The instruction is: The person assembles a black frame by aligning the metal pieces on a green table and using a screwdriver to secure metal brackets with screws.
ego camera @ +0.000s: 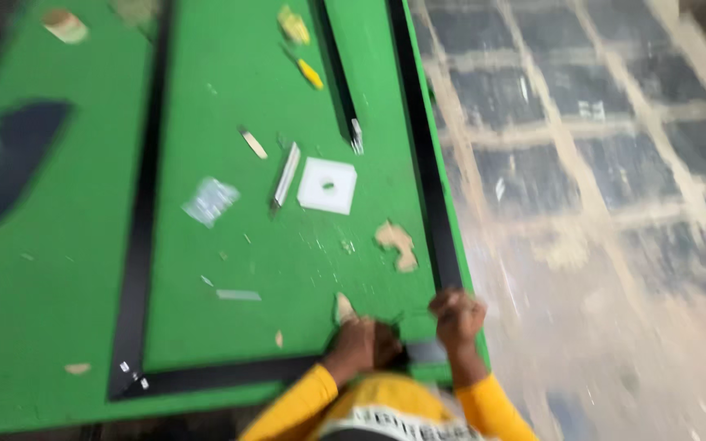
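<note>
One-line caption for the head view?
Both hands, left hand and right hand, press the near corner of a black frame on a green table.

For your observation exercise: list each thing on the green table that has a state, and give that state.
Black rectangular frame: lying flat, near-right corner under both hands.
Left hand: pressed on the frame's near rail.
Right hand: fist at the frame's corner.
White square plate with centre hole: lying flat inside the frame.
Yellow-handled tool: lying untouched.
</note>
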